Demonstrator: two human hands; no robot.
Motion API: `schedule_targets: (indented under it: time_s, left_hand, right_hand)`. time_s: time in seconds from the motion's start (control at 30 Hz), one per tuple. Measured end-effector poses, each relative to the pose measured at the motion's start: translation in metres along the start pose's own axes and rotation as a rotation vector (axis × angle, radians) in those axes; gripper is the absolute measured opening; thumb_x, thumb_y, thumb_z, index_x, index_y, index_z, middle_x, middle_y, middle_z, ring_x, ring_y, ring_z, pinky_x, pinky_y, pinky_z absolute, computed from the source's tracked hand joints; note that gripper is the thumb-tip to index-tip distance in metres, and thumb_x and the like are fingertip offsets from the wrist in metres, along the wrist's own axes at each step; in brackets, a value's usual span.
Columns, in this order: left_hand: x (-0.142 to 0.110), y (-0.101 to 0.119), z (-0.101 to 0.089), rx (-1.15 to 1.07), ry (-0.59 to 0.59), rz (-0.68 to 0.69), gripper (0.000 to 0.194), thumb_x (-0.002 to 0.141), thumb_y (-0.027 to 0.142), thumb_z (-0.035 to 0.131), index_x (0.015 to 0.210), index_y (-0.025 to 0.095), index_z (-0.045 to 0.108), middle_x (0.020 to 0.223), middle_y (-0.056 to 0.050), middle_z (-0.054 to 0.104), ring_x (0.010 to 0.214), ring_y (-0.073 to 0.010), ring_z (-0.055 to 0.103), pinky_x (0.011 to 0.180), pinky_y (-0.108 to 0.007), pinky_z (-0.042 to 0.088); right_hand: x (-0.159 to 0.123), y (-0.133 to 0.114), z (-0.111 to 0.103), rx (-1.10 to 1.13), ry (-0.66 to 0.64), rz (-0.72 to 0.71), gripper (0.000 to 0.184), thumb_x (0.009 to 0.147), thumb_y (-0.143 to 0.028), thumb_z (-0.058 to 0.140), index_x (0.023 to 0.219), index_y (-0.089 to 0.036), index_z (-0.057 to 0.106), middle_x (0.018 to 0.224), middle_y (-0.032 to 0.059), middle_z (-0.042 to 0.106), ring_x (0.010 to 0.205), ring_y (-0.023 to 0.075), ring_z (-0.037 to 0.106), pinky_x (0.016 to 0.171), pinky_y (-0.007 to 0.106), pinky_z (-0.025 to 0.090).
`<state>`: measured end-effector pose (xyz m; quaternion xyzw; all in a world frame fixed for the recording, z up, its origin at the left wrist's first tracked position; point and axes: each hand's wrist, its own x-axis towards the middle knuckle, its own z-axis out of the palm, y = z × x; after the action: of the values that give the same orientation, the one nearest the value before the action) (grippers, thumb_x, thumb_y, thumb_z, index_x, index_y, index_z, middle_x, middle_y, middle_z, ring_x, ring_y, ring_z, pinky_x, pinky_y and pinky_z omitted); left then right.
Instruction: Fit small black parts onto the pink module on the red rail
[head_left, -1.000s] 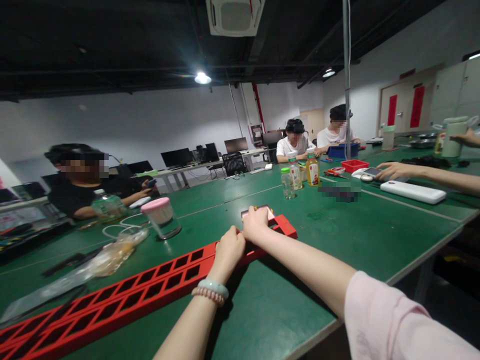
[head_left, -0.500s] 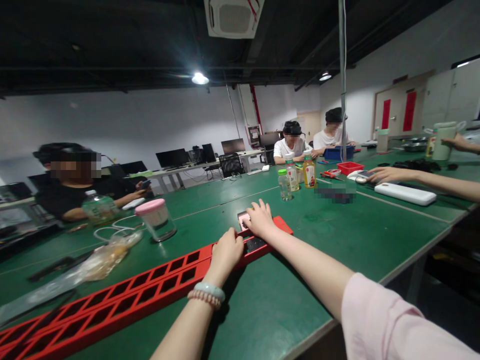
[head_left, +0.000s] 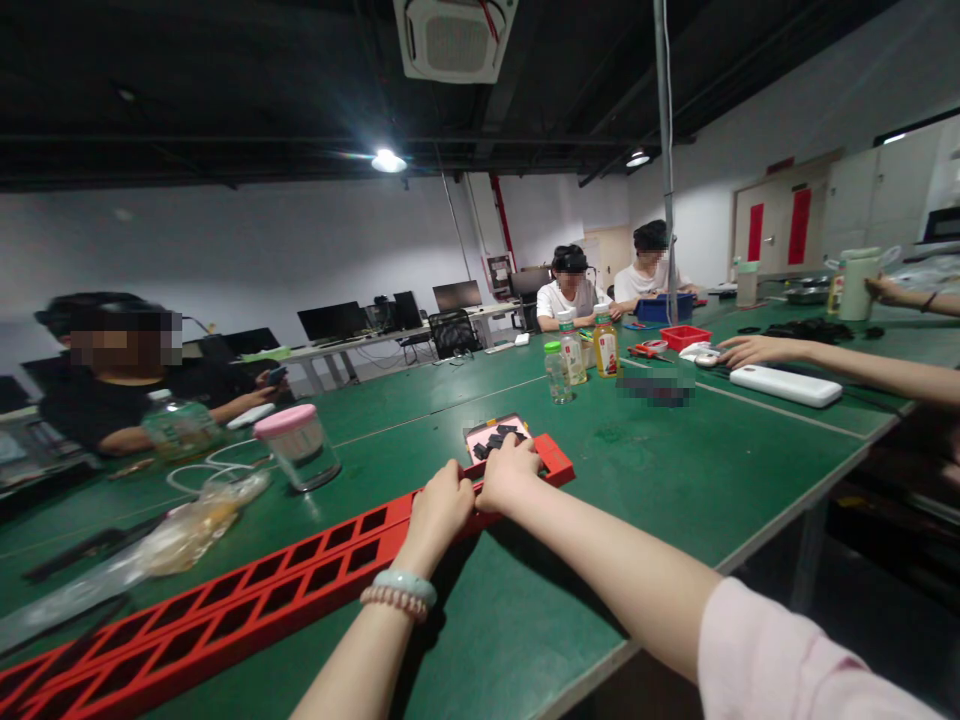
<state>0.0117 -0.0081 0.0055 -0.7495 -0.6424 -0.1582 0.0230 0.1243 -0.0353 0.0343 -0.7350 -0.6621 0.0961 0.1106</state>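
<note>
A long red rack (head_left: pixel 285 565) with two rows of rectangular openings lies slantwise across the green table. My left hand (head_left: pixel 442 505), with a pale green bangle and a beaded bracelet at the wrist, is closed over the rack near its right end, its fingertips hidden behind the edge. Right beside it, my right hand (head_left: pixel 510 475) rests on the rack with bent, closed fingers; what they hold, if anything, is hidden. Just behind that hand sits a small pink-bottomed tray (head_left: pixel 473 437) with several black pieces (head_left: pixel 495 441) in it.
To the left stand a pink-lidded jar (head_left: pixel 298 445), a plastic bag (head_left: pixel 195 525) and a large bottle (head_left: pixel 180 425). Drink bottles (head_left: pixel 604 345) and a red bin (head_left: pixel 686 336) are farther back. A co-worker's hand (head_left: pixel 757 350) is near a white power bank (head_left: pixel 786 386) at right.
My right hand has drawn back from the tray to the rack, beside my left hand, and its spread fingers have closed. The black pieces in the tray now show. The view has shifted slightly.
</note>
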Motion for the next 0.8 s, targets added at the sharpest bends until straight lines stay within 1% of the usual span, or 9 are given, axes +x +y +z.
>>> schedule_targets:
  time_s: [0.07, 0.13, 0.23, 0.3, 0.4, 0.47, 0.57, 0.73, 0.8]
  left_hand:
    - [0.0, 0.0, 0.0, 0.004, 0.007, 0.0, 0.018, 0.082, 0.02, 0.033, 0.085, 0.017, 0.051, 0.093, -0.013, 0.065, 0.085, -0.0237, 0.061, 0.069, -0.03, 0.042]
    - [0.001, 0.0, 0.0, 0.008, 0.002, -0.007, 0.018, 0.083, 0.02, 0.034, 0.086, 0.017, 0.051, 0.094, -0.013, 0.065, 0.085, -0.0239, 0.061, 0.069, -0.03, 0.042]
    - [0.003, -0.001, 0.0, 0.009, -0.016, -0.009, 0.018, 0.083, 0.019, 0.034, 0.087, 0.016, 0.052, 0.095, -0.012, 0.065, 0.086, -0.0232, 0.061, 0.07, -0.029, 0.042]
    - [0.003, 0.0, 0.0, 0.008, -0.021, -0.006, 0.018, 0.083, 0.018, 0.034, 0.088, 0.016, 0.052, 0.096, -0.012, 0.065, 0.087, -0.0226, 0.061, 0.071, -0.028, 0.042]
    - [0.001, 0.002, -0.003, -0.005, -0.031, 0.009, 0.018, 0.084, 0.018, 0.035, 0.088, 0.016, 0.052, 0.097, -0.012, 0.065, 0.089, -0.0226, 0.061, 0.07, -0.028, 0.042]
    - [0.0, 0.003, -0.005, -0.017, -0.042, 0.013, 0.017, 0.084, 0.021, 0.036, 0.088, 0.017, 0.053, 0.096, -0.013, 0.065, 0.088, -0.023, 0.061, 0.069, -0.028, 0.041]
    - [0.0, 0.002, -0.006, -0.026, -0.051, 0.01, 0.017, 0.086, 0.025, 0.037, 0.087, 0.017, 0.052, 0.096, -0.013, 0.065, 0.086, -0.0234, 0.061, 0.067, -0.028, 0.041]
    - [0.002, -0.001, -0.003, -0.046, -0.044, 0.038, 0.019, 0.087, 0.03, 0.037, 0.087, 0.017, 0.052, 0.1, -0.013, 0.064, 0.09, -0.0233, 0.061, 0.071, -0.028, 0.042]
    - [0.001, -0.001, -0.003, -0.051, -0.039, 0.032, 0.018, 0.086, 0.028, 0.038, 0.088, 0.017, 0.052, 0.101, -0.013, 0.064, 0.092, -0.0239, 0.061, 0.073, -0.029, 0.042]
  right_hand:
    - [0.004, 0.002, 0.004, 0.034, -0.001, -0.02, 0.07, 0.063, -0.046, 0.068, 0.124, -0.015, 0.051, 0.127, 0.0232, 0.039, 0.114, 0.0376, 0.039, 0.075, 0.049, 0.049]
    - [0.008, 0.002, 0.008, 0.068, -0.009, -0.037, 0.07, 0.063, -0.046, 0.067, 0.124, -0.014, 0.051, 0.126, 0.0228, 0.039, 0.115, 0.0362, 0.037, 0.076, 0.048, 0.049]
    - [0.01, 0.001, 0.011, 0.098, 0.006, -0.072, 0.063, 0.068, -0.044, 0.064, 0.123, -0.014, 0.052, 0.126, 0.0223, 0.039, 0.115, 0.0345, 0.037, 0.076, 0.049, 0.048]
    - [0.009, -0.001, 0.011, 0.096, 0.028, -0.098, 0.055, 0.074, -0.041, 0.06, 0.121, -0.014, 0.053, 0.126, 0.0219, 0.04, 0.115, 0.0336, 0.037, 0.077, 0.051, 0.047]
    - [0.007, -0.005, 0.009, 0.061, 0.066, -0.124, 0.039, 0.084, -0.029, 0.048, 0.119, -0.014, 0.056, 0.125, 0.0205, 0.044, 0.113, 0.0317, 0.039, 0.079, 0.052, 0.045]
    - [0.007, -0.007, 0.008, 0.028, 0.077, -0.137, 0.036, 0.086, -0.023, 0.042, 0.118, -0.014, 0.057, 0.124, 0.0199, 0.046, 0.113, 0.0314, 0.04, 0.079, 0.053, 0.045]
    - [0.007, -0.013, 0.007, -0.006, 0.081, -0.138, 0.036, 0.087, -0.02, 0.04, 0.119, -0.014, 0.057, 0.123, 0.0201, 0.049, 0.111, 0.0327, 0.041, 0.077, 0.055, 0.043]
    - [0.004, -0.018, 0.009, -0.082, 0.222, -0.22, 0.038, 0.09, -0.014, 0.032, 0.115, -0.014, 0.06, 0.118, 0.0195, 0.055, 0.109, 0.033, 0.044, 0.082, 0.057, 0.038]
    - [0.004, -0.014, 0.007, -0.087, 0.25, -0.241, 0.036, 0.089, -0.015, 0.034, 0.114, -0.014, 0.06, 0.118, 0.0186, 0.056, 0.109, 0.0319, 0.046, 0.085, 0.055, 0.037]
